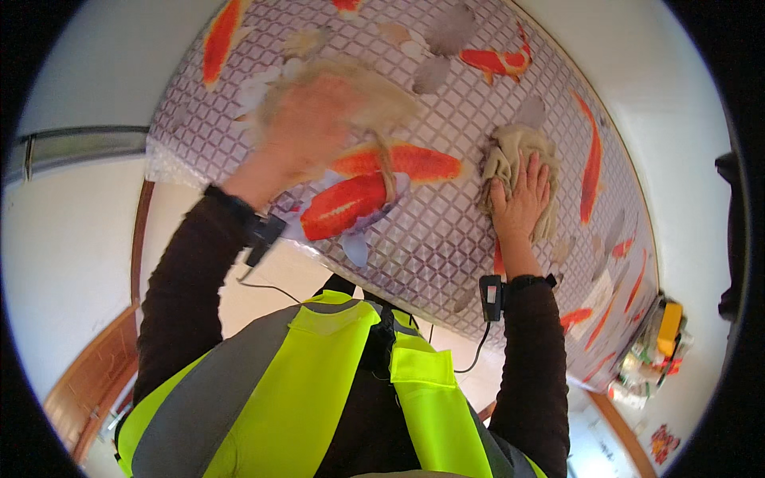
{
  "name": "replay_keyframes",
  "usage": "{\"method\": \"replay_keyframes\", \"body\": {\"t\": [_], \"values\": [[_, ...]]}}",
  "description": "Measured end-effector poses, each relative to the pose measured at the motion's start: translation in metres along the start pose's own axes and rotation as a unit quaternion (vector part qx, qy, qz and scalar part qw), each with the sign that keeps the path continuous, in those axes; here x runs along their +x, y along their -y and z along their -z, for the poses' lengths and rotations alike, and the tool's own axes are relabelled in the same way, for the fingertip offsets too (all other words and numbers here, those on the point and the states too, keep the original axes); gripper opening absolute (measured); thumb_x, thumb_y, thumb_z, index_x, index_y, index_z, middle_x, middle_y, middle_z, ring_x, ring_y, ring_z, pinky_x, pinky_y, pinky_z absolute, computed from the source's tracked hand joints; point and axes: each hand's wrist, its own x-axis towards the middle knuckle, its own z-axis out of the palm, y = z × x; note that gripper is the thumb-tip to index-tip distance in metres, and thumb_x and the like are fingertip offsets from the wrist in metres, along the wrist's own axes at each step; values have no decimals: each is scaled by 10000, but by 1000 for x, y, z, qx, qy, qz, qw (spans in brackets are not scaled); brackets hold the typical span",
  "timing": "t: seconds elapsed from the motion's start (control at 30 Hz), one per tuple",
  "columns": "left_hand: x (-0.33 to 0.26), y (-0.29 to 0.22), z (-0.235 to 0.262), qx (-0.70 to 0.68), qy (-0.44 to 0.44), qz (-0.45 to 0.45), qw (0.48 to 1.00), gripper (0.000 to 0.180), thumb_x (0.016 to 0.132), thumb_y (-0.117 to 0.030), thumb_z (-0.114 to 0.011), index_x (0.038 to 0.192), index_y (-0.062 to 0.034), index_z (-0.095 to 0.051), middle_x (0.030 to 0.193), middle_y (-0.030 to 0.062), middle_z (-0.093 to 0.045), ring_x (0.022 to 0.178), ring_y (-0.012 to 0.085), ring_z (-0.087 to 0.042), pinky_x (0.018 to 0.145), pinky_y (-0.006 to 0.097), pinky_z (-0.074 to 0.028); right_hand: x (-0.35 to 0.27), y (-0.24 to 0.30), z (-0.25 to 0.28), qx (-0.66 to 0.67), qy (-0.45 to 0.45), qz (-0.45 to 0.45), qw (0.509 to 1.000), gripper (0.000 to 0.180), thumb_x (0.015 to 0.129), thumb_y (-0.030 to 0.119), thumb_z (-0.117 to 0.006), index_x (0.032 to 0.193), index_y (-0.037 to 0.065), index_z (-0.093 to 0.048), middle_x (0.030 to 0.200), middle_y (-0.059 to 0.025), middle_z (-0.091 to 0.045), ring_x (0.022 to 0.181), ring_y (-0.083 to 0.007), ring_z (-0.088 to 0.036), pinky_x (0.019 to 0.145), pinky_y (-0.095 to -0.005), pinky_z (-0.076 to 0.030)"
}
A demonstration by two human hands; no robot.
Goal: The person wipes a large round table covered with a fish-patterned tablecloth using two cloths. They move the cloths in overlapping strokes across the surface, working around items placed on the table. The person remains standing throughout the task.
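Printed red fish cover the patterned tablecloth [446, 247] in front of me. My left hand [319, 107] is smeared by motion over a beige cloth [382, 95] at the far left; its fingers cannot be made out. A thin, loose strip of cloth trails from it toward me across the fish print. On the right, my right hand [523, 195] lies flat with fingers stretched out on a second, crumpled beige cloth [504, 151], which rests on the tablecloth. Both wrists wear black straps with small black devices, each with a cable.
Bottles, packets and a yellow box [670, 328] crowd the right end of the table. A white wall [629, 72] runs along its far side. At the left stand a wooden panel [96, 382] and a pale wall. The table's near edge is just in front of my body.
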Motion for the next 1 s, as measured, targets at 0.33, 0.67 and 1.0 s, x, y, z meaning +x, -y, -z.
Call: {"method": "replay_keyframes", "body": {"t": [0.33,0.67,1.0], "values": [[-33,107,-19,134,-115,241,954,550,929,-408,-368,1431,-184,-374,1488,94,-353,1381,273,-306,1083,510,-255,1,7,3,-12,21,-29,999,698,830,488,-533,1446,204,-366,1533,-107,-256,1400,-387,-203,1125,-503,-144],[-32,107,-15,137,-83,249,955,536,932,-365,-398,1445,-214,-349,1499,79,-340,1387,254,-300,1093,493,-240,-1,190,6,179,103,212,955,754,684,459,-669,1370,216,-470,1479,-136,-325,1383,-413,-215,1128,-547,-141],[-35,115,-14,133,-85,230,960,537,932,-375,-398,1447,-232,-345,1502,82,-335,1389,265,-296,1088,479,-238,102,93,-22,64,-31,141,987,657,737,464,-602,1338,216,-512,1405,-104,-438,1330,-368,-317,1101,-517,-208]]}}
